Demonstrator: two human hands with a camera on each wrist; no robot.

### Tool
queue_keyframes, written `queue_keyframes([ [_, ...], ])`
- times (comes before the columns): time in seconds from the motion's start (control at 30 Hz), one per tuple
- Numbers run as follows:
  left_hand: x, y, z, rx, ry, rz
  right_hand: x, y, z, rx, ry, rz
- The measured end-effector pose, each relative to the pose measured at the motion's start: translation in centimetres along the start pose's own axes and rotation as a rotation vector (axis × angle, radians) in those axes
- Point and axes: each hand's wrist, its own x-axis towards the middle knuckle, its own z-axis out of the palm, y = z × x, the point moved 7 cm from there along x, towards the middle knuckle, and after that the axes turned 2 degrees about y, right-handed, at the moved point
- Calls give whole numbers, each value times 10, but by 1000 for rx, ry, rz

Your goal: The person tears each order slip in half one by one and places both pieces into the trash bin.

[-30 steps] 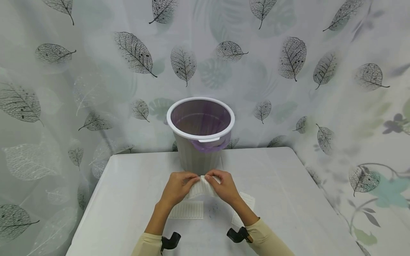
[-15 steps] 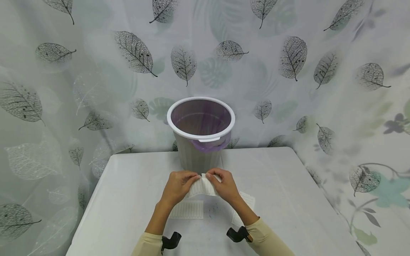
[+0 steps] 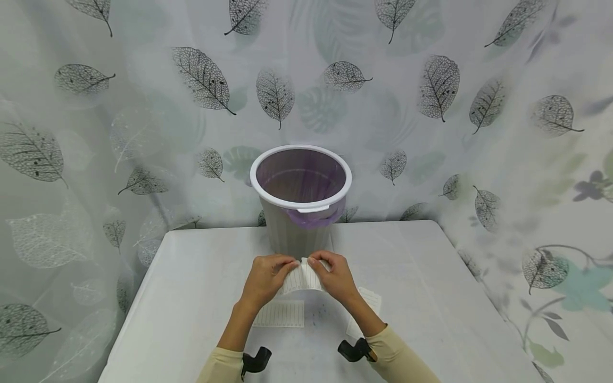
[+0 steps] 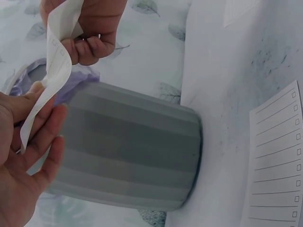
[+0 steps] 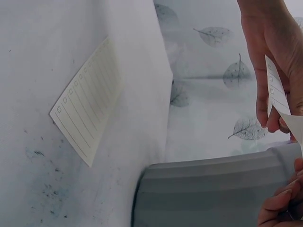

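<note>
Both hands pinch one small white checklist sheet [image 3: 293, 281] at its top edge, in front of the bin. My left hand [image 3: 264, 277] has the left part between thumb and fingers, and my right hand [image 3: 337, 277] the right part, their fingertips close together. Between them the top edge is parted, the right part standing a little higher. In the left wrist view the held sheet [image 4: 57, 71] bends in an S-curve. Another lined checklist sheet [image 3: 280, 314] lies flat below the left hand. A further paper sheet [image 3: 369, 299] lies partly hidden under the right forearm.
A grey bin [image 3: 294, 236] with a white rim and a purple liner [image 3: 313, 217] stands at the back of the white-covered table [image 3: 206, 266], just beyond the hands. Behind it hangs a leaf-patterned curtain [image 3: 306, 53]. Black wrist mounts [image 3: 256, 360] sit on both forearms.
The held sheet's top edge has parted between the fingertips, its right part now sitting higher. The right hand has risen very slightly; the left hand has hardly moved.
</note>
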Motion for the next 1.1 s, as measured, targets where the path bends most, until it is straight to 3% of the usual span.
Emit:
queue_keyframes([
  [1.1, 0, 5, -2, 6, 30, 20, 1, 3, -3, 10, 45, 33],
])
